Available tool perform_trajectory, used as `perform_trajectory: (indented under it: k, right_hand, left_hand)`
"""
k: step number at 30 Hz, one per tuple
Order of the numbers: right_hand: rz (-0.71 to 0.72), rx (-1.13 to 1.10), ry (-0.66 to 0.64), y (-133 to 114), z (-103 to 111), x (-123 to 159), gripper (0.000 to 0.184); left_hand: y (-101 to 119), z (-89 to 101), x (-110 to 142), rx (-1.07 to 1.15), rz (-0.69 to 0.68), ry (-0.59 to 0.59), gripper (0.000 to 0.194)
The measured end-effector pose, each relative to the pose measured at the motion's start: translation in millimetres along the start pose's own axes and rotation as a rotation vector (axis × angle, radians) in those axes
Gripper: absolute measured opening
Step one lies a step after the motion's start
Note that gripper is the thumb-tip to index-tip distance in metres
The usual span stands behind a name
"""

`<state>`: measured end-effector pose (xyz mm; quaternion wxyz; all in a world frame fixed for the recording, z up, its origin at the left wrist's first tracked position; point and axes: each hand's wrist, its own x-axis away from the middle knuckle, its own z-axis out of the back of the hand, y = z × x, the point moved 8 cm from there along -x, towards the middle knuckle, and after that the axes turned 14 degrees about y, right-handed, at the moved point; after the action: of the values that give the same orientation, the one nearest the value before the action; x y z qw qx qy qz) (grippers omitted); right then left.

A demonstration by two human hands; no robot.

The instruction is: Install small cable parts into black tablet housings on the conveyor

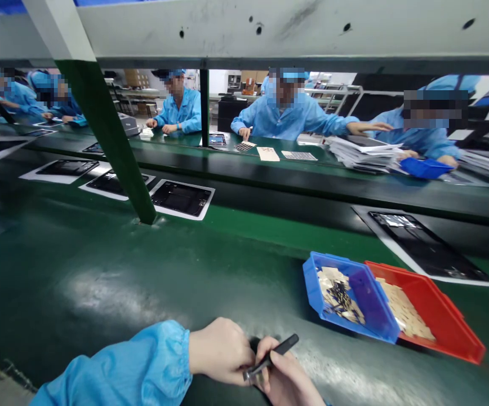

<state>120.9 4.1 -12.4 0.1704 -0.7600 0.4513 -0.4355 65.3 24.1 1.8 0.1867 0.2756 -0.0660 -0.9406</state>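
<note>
Pinching black tweezers (271, 355) between both hands' fingers, left hand (221, 351) and right hand (284, 380), we have nothing picked yet from the blue bin (375, 316) at two o'clock on the worktop (101, 282).

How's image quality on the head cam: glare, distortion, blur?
Head view: strong wide-angle warp, with the overhead beam and conveyor belt edges bowed; soft overhead glare smears the belt left of centre and near the blue bin; the left hand, right hand and black tool are fairly sharp at the bottom edge; co-workers' faces are pixelated.
</note>
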Motion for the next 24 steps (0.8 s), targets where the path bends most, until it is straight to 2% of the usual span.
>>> perform_trajectory:
  k: [24]
  right_hand:
    - [0.006,0.038,-0.022,0.0,-0.1,-1.8,0.027]
  left_hand:
    - [-0.3,-0.4,0.6,0.001,0.005,-0.021,0.032]
